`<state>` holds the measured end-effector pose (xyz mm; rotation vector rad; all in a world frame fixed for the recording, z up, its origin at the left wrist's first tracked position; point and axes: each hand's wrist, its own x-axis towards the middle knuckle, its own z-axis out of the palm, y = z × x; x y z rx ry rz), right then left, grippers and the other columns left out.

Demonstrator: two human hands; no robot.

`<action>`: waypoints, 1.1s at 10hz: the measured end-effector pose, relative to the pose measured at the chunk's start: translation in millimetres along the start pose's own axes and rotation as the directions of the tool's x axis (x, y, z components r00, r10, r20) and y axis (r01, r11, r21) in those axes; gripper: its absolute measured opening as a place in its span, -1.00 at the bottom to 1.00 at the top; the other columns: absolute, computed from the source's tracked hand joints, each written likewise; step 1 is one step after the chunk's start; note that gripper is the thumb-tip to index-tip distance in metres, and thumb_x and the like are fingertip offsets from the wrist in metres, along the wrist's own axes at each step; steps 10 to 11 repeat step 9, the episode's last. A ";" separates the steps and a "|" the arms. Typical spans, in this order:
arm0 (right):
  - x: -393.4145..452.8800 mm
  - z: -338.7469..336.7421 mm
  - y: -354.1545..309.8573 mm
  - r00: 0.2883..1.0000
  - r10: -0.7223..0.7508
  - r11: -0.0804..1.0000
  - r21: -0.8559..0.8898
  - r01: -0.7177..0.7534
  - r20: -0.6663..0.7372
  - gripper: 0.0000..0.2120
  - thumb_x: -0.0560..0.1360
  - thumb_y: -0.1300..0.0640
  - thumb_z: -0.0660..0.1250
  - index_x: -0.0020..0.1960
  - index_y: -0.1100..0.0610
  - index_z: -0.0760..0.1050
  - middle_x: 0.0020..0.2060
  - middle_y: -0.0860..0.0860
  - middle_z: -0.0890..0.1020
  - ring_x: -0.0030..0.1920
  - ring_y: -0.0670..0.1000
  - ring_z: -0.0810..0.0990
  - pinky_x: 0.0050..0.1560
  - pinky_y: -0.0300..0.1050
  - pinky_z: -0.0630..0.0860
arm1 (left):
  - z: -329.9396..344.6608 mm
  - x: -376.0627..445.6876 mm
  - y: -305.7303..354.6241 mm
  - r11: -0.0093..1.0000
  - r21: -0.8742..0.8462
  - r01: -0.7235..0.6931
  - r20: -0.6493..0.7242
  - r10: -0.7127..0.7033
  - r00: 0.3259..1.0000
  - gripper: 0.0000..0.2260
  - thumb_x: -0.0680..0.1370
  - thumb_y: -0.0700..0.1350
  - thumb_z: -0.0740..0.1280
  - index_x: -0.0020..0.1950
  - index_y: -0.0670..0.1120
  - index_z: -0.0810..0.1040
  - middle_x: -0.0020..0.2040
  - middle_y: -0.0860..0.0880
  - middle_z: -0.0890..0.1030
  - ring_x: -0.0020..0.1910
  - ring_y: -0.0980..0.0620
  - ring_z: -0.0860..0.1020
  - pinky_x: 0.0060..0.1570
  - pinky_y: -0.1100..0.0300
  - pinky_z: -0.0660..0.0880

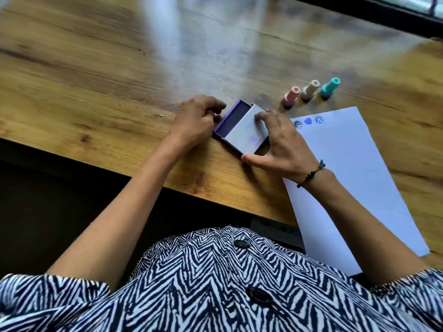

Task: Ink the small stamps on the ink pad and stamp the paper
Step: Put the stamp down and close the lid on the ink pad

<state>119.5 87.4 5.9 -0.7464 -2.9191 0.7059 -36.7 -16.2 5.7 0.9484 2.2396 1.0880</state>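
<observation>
Hands (196, 118) (282, 144) on ink pad (236, 127), lid seemingly half-closed

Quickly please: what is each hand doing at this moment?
Left hand: curled at the ink pad, on its left edge; holding nothing.
Right hand: spread on the pad's lid, gripping it.

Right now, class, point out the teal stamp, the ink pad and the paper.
teal stamp (330, 88): head view, on its body.
ink pad (233, 118): head view, on the exposed purple pad.
paper (347, 164): head view, on its blank middle.
</observation>
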 end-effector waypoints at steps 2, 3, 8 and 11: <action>6.8 -3.8 -4.6 0.997 0.015 0.998 -0.056 -0.011 0.071 -0.26 0.28 -0.07 0.49 0.33 0.18 0.28 0.35 0.23 0.32 0.35 0.22 0.29 0.35 0.03 0.26 | 4.6 1.6 3.5 0.997 0.072 -0.028 0.009 0.028 1.000 -0.67 0.46 -0.35 0.12 0.09 -0.15 0.58 0.11 -0.15 0.63 0.10 -0.01 0.55 0.15 0.26 0.42; 13.5 -6.4 -9.2 0.993 0.011 0.997 -0.082 -0.002 0.116 -0.27 0.28 -0.10 0.48 0.32 0.17 0.29 0.35 0.23 0.31 0.34 0.22 0.28 0.34 0.08 0.30 | 6.1 3.4 4.9 0.998 0.066 -0.022 -0.002 0.022 1.000 -0.66 0.44 -0.34 0.13 0.06 -0.13 0.60 0.09 -0.13 0.65 0.07 0.01 0.56 0.07 0.29 0.43; 26.7 6.1 -19.5 0.995 0.013 0.997 -0.076 -0.006 0.096 -0.28 0.30 -0.14 0.45 0.29 0.20 0.28 0.38 0.24 0.26 0.35 0.24 0.25 0.32 0.12 0.34 | 5.6 10.4 3.4 0.999 -0.038 0.019 0.009 -0.018 1.000 -0.59 0.38 -0.37 0.11 0.12 -0.12 0.57 0.15 -0.11 0.62 0.14 0.05 0.54 0.24 0.16 0.44; 23.2 6.5 -20.0 0.994 0.022 0.999 -0.033 -0.019 0.109 -0.21 0.33 -0.14 0.43 0.39 0.15 0.18 0.48 0.25 0.09 0.48 0.22 0.07 0.48 0.10 0.15 | 6.6 13.9 12.1 0.999 0.036 0.009 0.000 -0.009 1.000 -0.62 0.44 -0.35 0.11 0.16 -0.14 0.53 0.17 -0.13 0.60 0.16 0.00 0.53 0.19 0.22 0.43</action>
